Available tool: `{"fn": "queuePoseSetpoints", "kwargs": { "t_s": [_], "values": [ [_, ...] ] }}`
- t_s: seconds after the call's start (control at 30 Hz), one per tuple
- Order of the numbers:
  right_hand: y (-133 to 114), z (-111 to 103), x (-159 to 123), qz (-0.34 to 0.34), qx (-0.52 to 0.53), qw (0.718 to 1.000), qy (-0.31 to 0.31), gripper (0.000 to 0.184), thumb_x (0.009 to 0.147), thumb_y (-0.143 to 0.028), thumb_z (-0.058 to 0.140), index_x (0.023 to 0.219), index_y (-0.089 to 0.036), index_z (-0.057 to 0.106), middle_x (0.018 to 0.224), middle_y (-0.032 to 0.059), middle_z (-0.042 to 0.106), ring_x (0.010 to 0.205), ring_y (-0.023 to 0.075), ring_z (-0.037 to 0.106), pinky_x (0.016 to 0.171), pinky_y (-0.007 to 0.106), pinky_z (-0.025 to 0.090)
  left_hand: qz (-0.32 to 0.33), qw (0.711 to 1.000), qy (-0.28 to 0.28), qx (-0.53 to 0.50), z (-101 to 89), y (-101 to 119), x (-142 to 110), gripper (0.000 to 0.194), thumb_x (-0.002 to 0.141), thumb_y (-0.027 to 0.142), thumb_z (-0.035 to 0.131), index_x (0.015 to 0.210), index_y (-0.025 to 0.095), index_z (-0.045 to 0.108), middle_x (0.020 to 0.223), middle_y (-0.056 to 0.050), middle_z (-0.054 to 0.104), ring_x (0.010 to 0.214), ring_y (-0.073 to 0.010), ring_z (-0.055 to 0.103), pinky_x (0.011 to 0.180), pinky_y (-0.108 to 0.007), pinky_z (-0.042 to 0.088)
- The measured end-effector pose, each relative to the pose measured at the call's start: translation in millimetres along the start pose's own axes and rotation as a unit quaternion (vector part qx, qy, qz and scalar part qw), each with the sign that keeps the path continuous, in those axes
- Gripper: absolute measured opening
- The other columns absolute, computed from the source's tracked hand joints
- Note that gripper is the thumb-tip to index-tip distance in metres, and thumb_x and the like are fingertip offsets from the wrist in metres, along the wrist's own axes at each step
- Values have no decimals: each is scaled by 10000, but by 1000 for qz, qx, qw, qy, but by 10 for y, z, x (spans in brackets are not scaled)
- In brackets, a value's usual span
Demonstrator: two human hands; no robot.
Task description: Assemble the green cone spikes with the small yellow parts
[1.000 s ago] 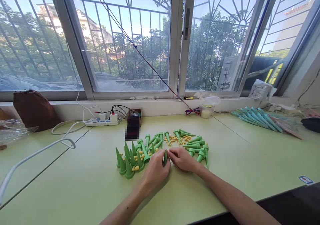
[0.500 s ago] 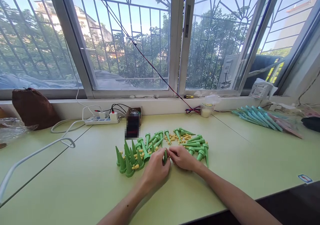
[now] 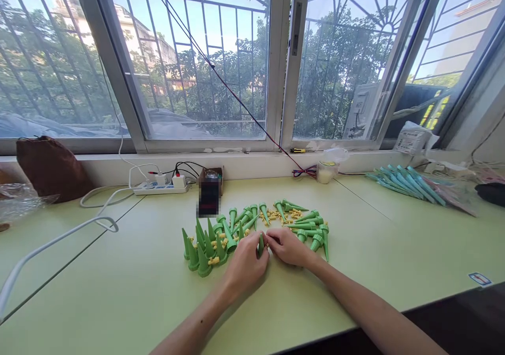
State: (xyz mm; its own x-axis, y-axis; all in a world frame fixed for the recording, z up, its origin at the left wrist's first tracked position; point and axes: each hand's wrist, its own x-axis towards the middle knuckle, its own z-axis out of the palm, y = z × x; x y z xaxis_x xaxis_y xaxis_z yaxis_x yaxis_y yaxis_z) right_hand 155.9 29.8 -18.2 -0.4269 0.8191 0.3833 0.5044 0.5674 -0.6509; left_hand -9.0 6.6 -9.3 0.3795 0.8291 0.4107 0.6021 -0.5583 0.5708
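Observation:
My left hand (image 3: 245,260) is closed around a green watering spike (image 3: 261,244), its tip pointing up between thumb and fingers. Right beside it, my right hand (image 3: 290,247) pinches a small yellow valve (image 3: 267,245) against the spike; the fingers hide most of the joint. To the left, several green spikes (image 3: 203,265) stand point up, with yellow valves (image 3: 213,261) on them. Beyond and to the right of my hands, more green spikes (image 3: 311,220) lie on their sides. Loose yellow valves (image 3: 292,214) are heaped among them.
Along the windowsill are a power strip (image 3: 160,188) with cables, a small box (image 3: 215,176), a jar (image 3: 325,172) and a stack of blue packets (image 3: 410,185). A brown pouch (image 3: 53,168) stands at left. A white cable (image 3: 51,244) crosses the pale green table (image 3: 118,302).
The view has shifted very slightly. Both hands stay together around the spike and the valve, with no clear movement.

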Motion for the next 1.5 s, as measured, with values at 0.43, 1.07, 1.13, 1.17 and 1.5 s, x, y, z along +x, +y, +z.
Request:
{"fn": "queuePoseSetpoints", "kwargs": {
  "t_s": [0.43, 1.07, 1.13, 1.17, 1.5],
  "values": [
    [13, -11, -8, 3, -8, 1000, -2, 320, 954, -225, 469, 640, -178, 438, 576, -46, 432, 567, 104, 371, 562, 235, 268, 0, 1000, -3, -3, -6, 18, -1, 106, 843, 168, 445, 763, 201, 506, 666, 12, 550, 588, -144, 475, 593, -275, 344],
    [4, -9, -10, 1, -4, 1000, -2, 348, 963, -242, 454, 626, -186, 389, 580, -45, 418, 566, 105, 362, 565, 238, 273, 12, 1000, 3, 8, -15, 37, 2, 111, 821, 136, 450, 746, 205, 494, 674, 6, 571, 595, -149, 501, 596, -271, 353],
    [2, -9, -12, 1, -3, 1000, -2, 347, 966, -249, 452, 630, -186, 393, 579, -46, 415, 565, 105, 358, 564, 238, 271, 10, 1000, 2, 9, -13, 33, -2, 108, 827, 140, 450, 757, 203, 502, 685, 1, 576, 600, -152, 503, 594, -273, 352],
    [2, -9, -12, 2, -2, 1000, -3, 347, 968, -253, 451, 632, -187, 395, 579, -46, 415, 564, 105, 356, 563, 239, 270, 10, 1000, 1, 8, -13, 30, -4, 107, 833, 144, 450, 762, 202, 506, 690, -1, 579, 603, -153, 504, 593, -274, 352],
    [13, -2, -8, 4, 4, 1000, -2, 357, 965, -256, 455, 621, -189, 387, 573, -45, 415, 559, 107, 349, 552, 246, 263, 10, 1000, 4, 1, -16, 18, 1, 119, 831, 148, 458, 750, 198, 529, 684, -1, 579, 590, -144, 482, 576, -270, 337]
  ]
}}
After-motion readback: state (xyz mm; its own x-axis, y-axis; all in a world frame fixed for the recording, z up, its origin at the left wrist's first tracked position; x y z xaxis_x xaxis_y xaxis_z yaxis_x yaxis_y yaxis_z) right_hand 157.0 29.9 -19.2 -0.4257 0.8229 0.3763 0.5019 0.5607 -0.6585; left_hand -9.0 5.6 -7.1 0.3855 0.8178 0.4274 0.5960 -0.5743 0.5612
